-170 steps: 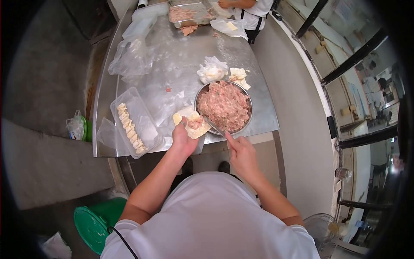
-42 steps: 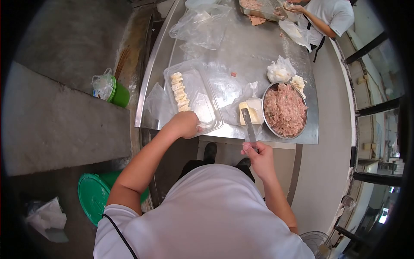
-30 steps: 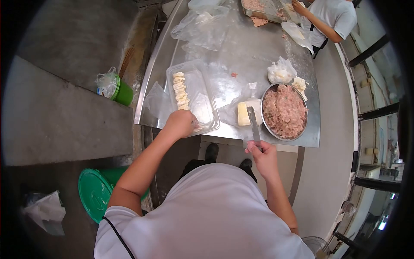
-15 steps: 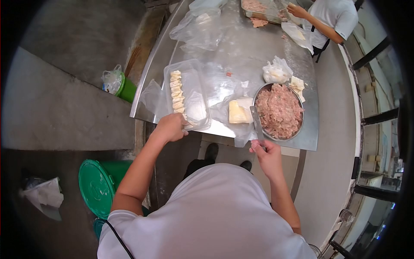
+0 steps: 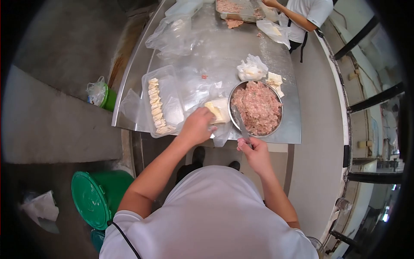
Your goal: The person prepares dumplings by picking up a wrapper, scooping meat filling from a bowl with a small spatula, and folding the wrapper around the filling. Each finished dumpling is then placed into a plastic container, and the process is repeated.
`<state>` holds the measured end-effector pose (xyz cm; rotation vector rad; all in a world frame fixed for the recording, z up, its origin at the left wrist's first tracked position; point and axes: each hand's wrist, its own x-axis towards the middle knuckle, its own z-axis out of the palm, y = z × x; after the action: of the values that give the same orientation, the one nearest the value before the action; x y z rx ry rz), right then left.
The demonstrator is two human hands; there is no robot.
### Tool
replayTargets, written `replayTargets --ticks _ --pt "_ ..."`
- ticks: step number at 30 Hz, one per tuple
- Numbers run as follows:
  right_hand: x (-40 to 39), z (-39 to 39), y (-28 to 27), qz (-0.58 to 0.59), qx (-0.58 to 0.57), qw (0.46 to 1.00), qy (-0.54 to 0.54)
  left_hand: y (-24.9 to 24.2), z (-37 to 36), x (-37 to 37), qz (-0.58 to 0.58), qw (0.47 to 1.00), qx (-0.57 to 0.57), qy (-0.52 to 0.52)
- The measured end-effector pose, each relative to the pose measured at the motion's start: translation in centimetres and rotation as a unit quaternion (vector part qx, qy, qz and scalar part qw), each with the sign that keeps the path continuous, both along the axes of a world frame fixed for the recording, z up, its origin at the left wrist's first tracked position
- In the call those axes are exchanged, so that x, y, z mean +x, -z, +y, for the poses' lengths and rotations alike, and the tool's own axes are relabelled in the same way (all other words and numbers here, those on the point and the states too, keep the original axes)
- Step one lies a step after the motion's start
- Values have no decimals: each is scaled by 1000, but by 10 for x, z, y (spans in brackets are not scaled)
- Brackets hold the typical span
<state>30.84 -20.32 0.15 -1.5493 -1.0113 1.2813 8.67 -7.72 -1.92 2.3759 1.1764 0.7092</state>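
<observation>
My left hand [image 5: 198,126] is at the near edge of a stack of pale yellow dough wrappers [image 5: 219,113], thumb and fingers apart, nothing visible between them. The stack rests on clear plastic film. In my right hand [image 5: 256,154] is a flat metal spreading knife [image 5: 239,122], its blade lying against the left rim of a round metal bowl [image 5: 230,96]. Pink minced meat [image 5: 257,108] heaps up in that bowl. To the left, a clear plastic tray [image 5: 172,93] contains a column of folded, filled wrappers [image 5: 155,103] along its left side.
A knotted white plastic bag [image 5: 252,67] and loose wrapper pieces [image 5: 276,83] lie behind the bowl. Further back are a crumpled plastic bag [image 5: 170,36] and a meat tray [image 5: 241,16]. A co-worker [image 5: 308,17] stands at the far right. A green lidded bin [image 5: 90,198] stands at lower left.
My left hand has left the near end of the clear tray and moved right to the wrapper stack. The right hand still holds the knife by the bowl. The view has shifted right.
</observation>
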Motion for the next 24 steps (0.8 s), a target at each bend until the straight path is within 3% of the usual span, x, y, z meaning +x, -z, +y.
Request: replayTargets --ticks 4,7,10,13,16,19,22,24 --pt "11 -10 2 -16 -12 1000 11 25 20 24 22 997 42 53" --pt "14 -22 6 6 10 998 69 25 22 22 18 999 14 46" --pt "19 -30 1 1 -23 995 96 18 24 20 23 999 -34 25" --pt "25 -35 5 -24 -4 995 97 3 27 20 24 982 -180 -48" --pt "31 -37 -7 -27 -84 989 115 19 37 12 -25 966 -248 -73" --pt "44 -39 -1 6 -61 986 156 33 45 0 -172 944 -243 -145" --pt "67 -38 -4 -188 31 971 146 34 55 -13 -406 831 -325 -196" --pt "90 -38 -15 -380 65 921 58 6 47 -9 -454 754 -434 -191"
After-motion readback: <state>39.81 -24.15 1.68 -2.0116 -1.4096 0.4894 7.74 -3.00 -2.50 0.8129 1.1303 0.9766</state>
